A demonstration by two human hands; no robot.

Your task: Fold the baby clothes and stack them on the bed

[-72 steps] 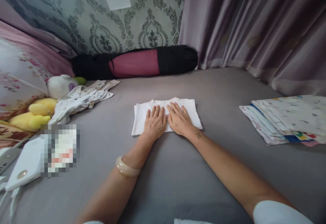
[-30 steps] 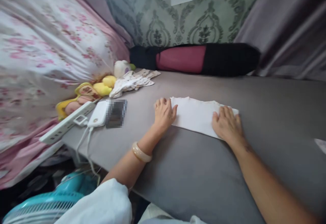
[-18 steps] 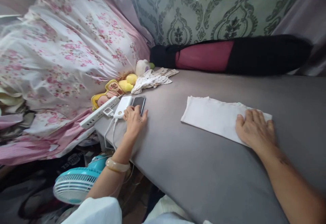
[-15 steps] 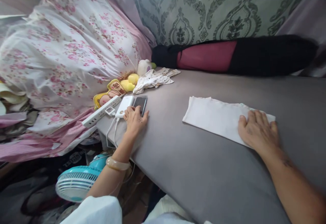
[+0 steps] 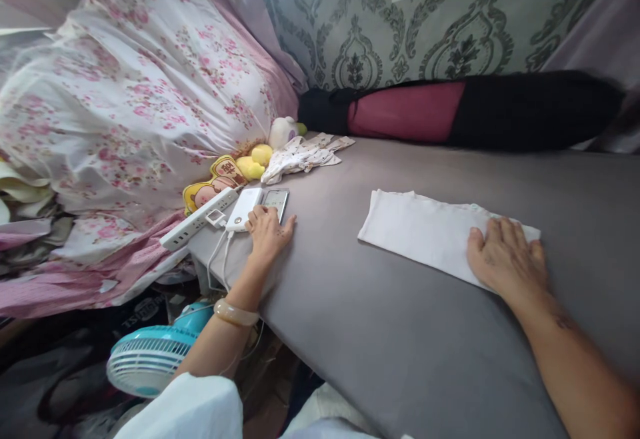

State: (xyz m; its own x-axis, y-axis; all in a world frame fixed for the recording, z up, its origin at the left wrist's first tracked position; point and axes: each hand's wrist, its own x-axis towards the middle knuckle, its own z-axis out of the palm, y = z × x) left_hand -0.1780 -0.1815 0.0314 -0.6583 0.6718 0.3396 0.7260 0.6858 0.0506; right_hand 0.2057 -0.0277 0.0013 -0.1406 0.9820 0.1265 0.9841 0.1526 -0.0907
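My left hand (image 5: 269,231) rests over the near end of a phone (image 5: 277,200), whose screen is lit. Its fingers are bent a little and the thumb is spread to the right. Beside the phone lies a white power bank (image 5: 245,209) with a cable plugged into its near end. On the grey surface (image 5: 380,339), my right hand (image 5: 507,256) lies flat with fingers spread, on the right end of a folded white cloth (image 5: 423,226). The palm covers that end of the cloth.
A white power strip (image 5: 200,219) lies along the left edge. Behind it are a yellow plush toy (image 5: 250,164) and a crumpled spotted cloth (image 5: 305,158). A long black and red bag (image 5: 410,111) lies by the wall. A blue fan (image 5: 157,356) stands below the edge.
The phone's screen has gone from dark to lit. My left hand has shifted slightly to the right. My right hand and the folded cloth have stayed in place.
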